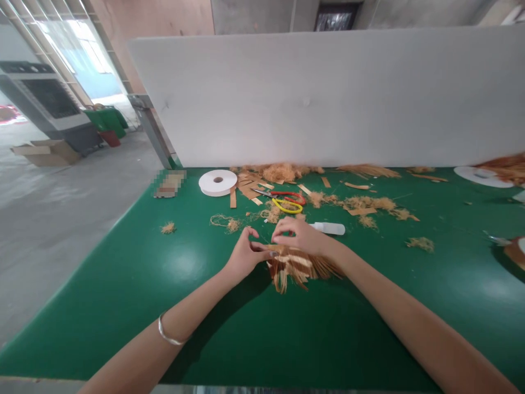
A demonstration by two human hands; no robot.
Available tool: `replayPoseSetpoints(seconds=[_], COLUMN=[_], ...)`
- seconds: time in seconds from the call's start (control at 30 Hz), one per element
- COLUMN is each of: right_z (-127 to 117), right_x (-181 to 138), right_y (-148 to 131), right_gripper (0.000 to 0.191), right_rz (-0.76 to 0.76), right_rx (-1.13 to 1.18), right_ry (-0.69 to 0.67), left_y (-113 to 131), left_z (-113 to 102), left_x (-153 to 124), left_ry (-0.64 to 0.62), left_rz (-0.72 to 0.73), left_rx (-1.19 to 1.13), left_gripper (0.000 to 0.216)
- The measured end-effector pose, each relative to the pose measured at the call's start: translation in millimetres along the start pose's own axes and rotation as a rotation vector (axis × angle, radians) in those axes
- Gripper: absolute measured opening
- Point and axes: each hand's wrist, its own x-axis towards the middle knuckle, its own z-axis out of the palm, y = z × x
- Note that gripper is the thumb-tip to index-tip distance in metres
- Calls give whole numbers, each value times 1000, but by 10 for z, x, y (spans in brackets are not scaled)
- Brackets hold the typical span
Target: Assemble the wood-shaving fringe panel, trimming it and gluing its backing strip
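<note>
A bunch of brown raffia-like fringe (pixel 293 268) hangs loose-ended over the green table, its strands fanning down and to the right. My left hand (pixel 245 256) grips the upper left edge of the fringe, with the thumb laid along it and the index finger bent above. Just over the same edge, my right hand (pixel 298 235) is closed with curled fingers; whatever sits in them is too small to make out. Behind the right hand lies a small white bottle (pixel 330 228). Scissors (pixel 287 205) with one red and one yellow handle rest beyond both hands.
The green table (pixel 197 339) ends at a white partition (pixel 287 104). A roll of white tape (pixel 218 181) stands back left near cut brown strips (pixel 248 189). Fibre tufts (pixel 283 172) lie scattered behind. Another white roll (pixel 478 176) is at the back right.
</note>
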Motion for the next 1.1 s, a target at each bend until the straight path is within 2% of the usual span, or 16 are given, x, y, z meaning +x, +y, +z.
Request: replayPoseSetpoints(seconds=[0.1, 0.23, 0.47, 0.57, 0.77, 1.1], right_z=[127, 171, 167, 229, 288, 208], right_x=[-236, -360, -412, -446, -458, -440], right_y=[-86, -90, -35, -31, -45, 23], right_gripper=[25, 22, 17, 14, 22, 15], right_rz=[-4, 8, 99, 97, 42, 107], right_rx=[11, -1, 31, 49, 17, 80], right_ry=[-5, 51, 119, 110, 35, 98], left_y=[-28, -58, -112, -116, -102, -128], left_z=[32, 48, 10, 13, 13, -2], left_x=[-15, -30, -10, -11, -22, -19], left_ry=[-84, -130, -154, -170, -196, -189], left_rz=[21, 33, 47, 60, 76, 84], left_rx=[24, 72, 177, 219, 294, 345], left_gripper=[58, 54, 50, 48, 46, 46])
